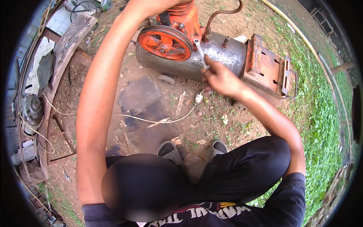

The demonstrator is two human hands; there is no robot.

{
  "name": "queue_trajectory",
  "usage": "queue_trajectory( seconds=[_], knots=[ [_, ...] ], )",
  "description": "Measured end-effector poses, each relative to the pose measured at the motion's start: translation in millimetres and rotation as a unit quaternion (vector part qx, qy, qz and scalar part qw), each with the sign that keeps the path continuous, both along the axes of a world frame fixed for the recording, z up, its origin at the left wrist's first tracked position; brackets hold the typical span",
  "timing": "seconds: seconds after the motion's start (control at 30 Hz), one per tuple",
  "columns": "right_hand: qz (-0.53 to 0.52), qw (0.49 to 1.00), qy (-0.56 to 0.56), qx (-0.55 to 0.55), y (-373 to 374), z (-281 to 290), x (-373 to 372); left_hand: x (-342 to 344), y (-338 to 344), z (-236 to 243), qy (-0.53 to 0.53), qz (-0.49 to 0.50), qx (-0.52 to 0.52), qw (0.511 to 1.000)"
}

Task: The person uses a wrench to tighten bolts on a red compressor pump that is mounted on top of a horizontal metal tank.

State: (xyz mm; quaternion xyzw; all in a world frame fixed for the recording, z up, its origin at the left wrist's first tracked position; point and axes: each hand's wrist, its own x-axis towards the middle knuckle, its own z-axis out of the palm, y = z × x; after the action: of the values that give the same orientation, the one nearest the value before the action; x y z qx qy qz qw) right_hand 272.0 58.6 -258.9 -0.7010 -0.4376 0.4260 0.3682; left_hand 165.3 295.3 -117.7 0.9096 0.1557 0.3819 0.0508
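Right hand (pixel 223 80) is clenched around a wrench (pixel 201 54), a slim, shiny metal bar with a rounded ring end. That ring end is up against the lower side of the orange pump (pixel 191 22), just right of the pulley; can't tell if it's properly seated on a bolt. Left hand (pixel 160 4) is up at the pump's finned top, but the upper edge cuts it off, so I can't tell if it's gripping or just resting there.

The pump is chunky painted metal with stacked ridges, mounted on top of a tank (pixel 227 58), a fat horizontal cylinder of bare gray steel, scuffed and blotchy. The pulley (pixel 163 50) on the near side is a round spoked wheel, same orange, with a dark grooved rim. Next to the pump there's a curved brownish pipe (pixel 223 12) going down into a stubby hex fitting (pixel 207 36). The tank's right end carries a slotted, rusty bracket (pixel 266 62), plus a bent-rod handle (pixel 294 85).

On the dirt, between the feet and the tank, lies a flat dark board (pixel 141 100), smooth but stained. A thin pale cord (pixel 149 118) snakes over it to a white plug (pixel 199 98). Leafy grass (pixel 321 151) covers the right side.
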Motion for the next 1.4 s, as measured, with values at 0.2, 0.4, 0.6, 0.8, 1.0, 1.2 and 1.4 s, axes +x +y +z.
queue_trajectory(
  seconds=[0.2,0.4,0.6,0.8,1.0,1.2,1.4],
  knots=[
    [-0.02,0.999,-0.048,0.012,-0.3,1.4,-25.0,-2.2,-1.0,1.5,0.01,0.001,0.002,1.0],
    [0.107,0.911,-0.399,0.002,-5.7,16.6,48.3,-1.0,1.7,3.9,0.009,-0.002,0.007,1.0],
    [0.109,0.809,-0.577,0.017,3.5,33.0,97.4,-3.8,-0.6,4.5,0.019,-0.004,-0.002,1.0],
    [0.077,0.776,-0.621,0.082,1.3,15.6,102.2,-2.0,-2.3,5.5,0.018,-0.002,0.003,1.0],
    [0.093,0.808,-0.577,0.07,-6.1,17.3,72.8,-2.6,-3.7,5.8,0.025,0.024,-0.006,0.999],
    [0.035,0.954,-0.272,0.121,-12.4,5.7,-9.0,-1.4,-3.6,4.5,0.01,-0.003,-0.011,1.0],
    [0.079,0.939,-0.33,0.058,-12.3,17.9,6.2,-2.9,-0.1,2.4,-0.001,-0.01,0.004,1.0]
  ],
)
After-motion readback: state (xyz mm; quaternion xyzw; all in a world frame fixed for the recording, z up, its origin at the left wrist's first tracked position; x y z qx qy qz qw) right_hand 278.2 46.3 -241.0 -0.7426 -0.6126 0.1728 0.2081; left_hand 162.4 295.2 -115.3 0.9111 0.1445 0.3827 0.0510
